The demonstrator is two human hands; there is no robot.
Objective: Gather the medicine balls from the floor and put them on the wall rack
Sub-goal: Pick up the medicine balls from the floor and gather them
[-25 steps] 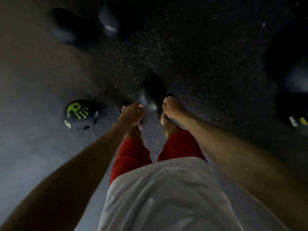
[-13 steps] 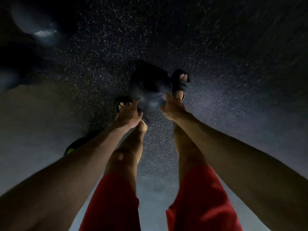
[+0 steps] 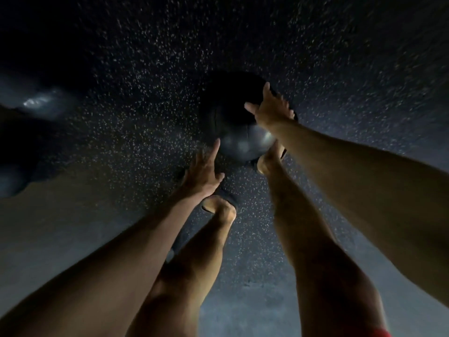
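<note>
**Head view: both hands flat against a dark ball down by the feet**

Closest in, at the bottom right edge of the frame, a sliver of red shorts (image 3: pixel 381 333) shows above two bare legs (image 3: pixel 189 263) that run up toward the centre. Either side of them the person's forearms reach the same way, the left from the lower left corner and the right from the right edge.

Further on, the left foot (image 3: pixel 218 206) sits in a dark sandal just under the left hand (image 3: pixel 204 172). The right foot (image 3: pixel 267 161) is tucked against the underside of the ball.

The left hand is wide, its fingers straight, with one fingertip touching the lower left edge of the medicine ball (image 3: pixel 238 132). The right hand (image 3: pixel 271 110) lies spread over the ball's upper right side, fingers fanned and thumb out, not curled round it.

The ball sits in the centre of the frame, dark with a dull sheen. Whether it rests on the speckled floor (image 3: pixel 145 69) I cannot tell.

Far off, at the upper left, a second ball (image 3: pixel 41 103) shows as a blurred glint.
</note>
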